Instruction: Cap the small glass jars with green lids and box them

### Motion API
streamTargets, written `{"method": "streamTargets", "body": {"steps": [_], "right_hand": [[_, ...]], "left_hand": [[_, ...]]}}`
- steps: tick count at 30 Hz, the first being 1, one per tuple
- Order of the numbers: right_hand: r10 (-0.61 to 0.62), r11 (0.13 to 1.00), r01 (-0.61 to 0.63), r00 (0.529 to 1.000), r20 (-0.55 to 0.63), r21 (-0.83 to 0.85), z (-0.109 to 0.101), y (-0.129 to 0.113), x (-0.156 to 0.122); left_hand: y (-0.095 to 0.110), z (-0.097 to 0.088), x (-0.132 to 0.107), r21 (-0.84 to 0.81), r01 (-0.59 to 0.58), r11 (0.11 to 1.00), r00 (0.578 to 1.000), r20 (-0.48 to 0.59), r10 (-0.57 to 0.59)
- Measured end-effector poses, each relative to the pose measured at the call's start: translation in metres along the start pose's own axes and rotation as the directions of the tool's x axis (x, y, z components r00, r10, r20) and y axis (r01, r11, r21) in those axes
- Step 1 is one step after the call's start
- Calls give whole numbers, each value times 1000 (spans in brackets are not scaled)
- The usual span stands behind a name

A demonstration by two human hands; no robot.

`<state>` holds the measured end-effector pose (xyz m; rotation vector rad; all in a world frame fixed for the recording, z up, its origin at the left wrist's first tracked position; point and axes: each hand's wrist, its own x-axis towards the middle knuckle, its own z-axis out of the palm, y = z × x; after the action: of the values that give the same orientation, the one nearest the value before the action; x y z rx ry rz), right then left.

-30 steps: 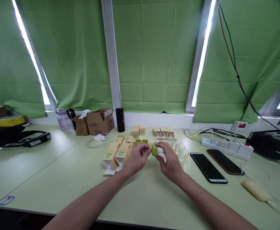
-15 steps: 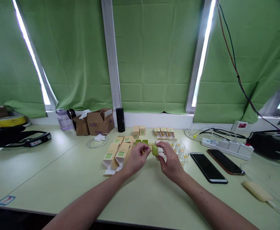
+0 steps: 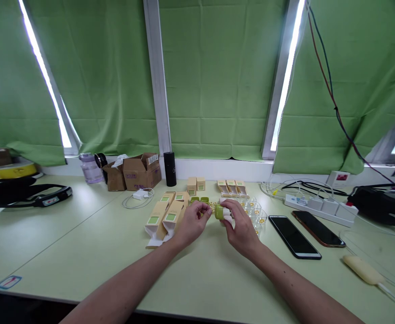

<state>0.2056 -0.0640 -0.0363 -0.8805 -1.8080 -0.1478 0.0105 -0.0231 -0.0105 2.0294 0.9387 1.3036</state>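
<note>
My right hand [image 3: 239, 225] is closed around a small green-and-white piece [image 3: 219, 212], its green end facing left. My left hand [image 3: 194, 221] pinches with thumb and forefinger just beside that green end; whatever is between the fingertips is too small to make out. Behind the hands are green square pieces [image 3: 204, 199] and several tiny yellowish bits, partly hidden. Clear little cups [image 3: 262, 217] with yellow-orange centres stand right of my right hand. Long cardboard boxes [image 3: 157, 219] with green labels lie left of my left hand, their near ends open.
Small closed boxes [image 3: 200, 183] and opened box trays [image 3: 231, 188] sit farther back. Two phones [image 3: 295, 236] and a power strip [image 3: 322, 209] are at right. Brown cartons [image 3: 142, 172], a black cylinder [image 3: 170, 168] and a white charger [image 3: 140, 194] stand at left.
</note>
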Motion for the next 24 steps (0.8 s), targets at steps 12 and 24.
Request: {"method": "streamTargets", "body": {"steps": [12,24], "right_hand": [[7,1000,-7,1000,-7,-7,0,1,0],[8,999,-8,1000,-4,-34,-2,-3,1]], "left_hand": [[1,0,0,-42,30,999,1000,3,-30],[-8,-1,1,7,4,1000,999,-53,-4]]}}
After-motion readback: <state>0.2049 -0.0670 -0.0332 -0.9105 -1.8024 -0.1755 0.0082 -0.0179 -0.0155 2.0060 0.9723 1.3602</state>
